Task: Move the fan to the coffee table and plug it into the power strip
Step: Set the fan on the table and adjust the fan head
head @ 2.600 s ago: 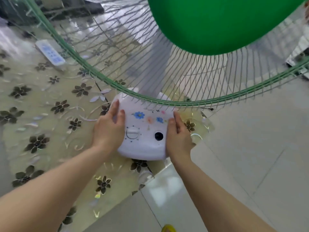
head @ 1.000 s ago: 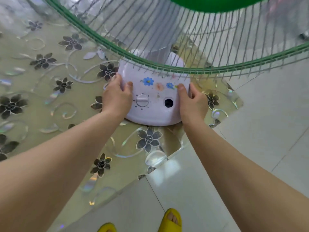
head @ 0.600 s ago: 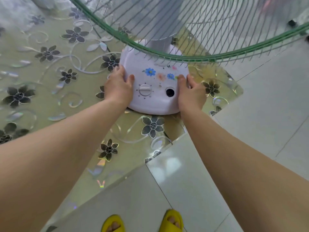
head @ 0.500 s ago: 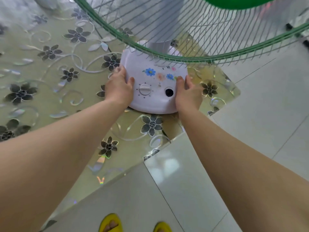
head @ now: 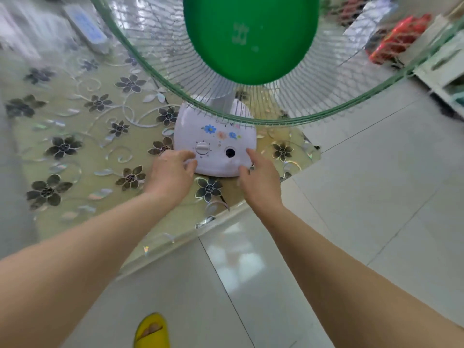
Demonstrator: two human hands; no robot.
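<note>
The fan stands upright on the coffee table (head: 75,156), near its right corner. Its white base (head: 216,144) carries painted flowers, a round dial and a dark hole. Above the base spread its wire cage with a green rim (head: 276,119) and the green centre disc (head: 251,36). My left hand (head: 173,172) hovers at the base's front left with fingers apart, holding nothing. My right hand (head: 258,177) is at the front right, fingers loosely spread, just off the base. A white power strip (head: 85,28) lies blurred at the table's far left. The fan's plug and cord are not visible.
The table wears a yellowish flower-patterned cover. Pale tiled floor (head: 364,197) lies to the right and in front. A yellow slipper (head: 150,330) on my foot is at the bottom. A red bag (head: 399,38) and a pale cabinet (head: 447,69) sit at the far right.
Both hands gripped the sides of the fan's base before; they have now let go and drawn back toward me. The fan stays on the table. The view has tilted up.
</note>
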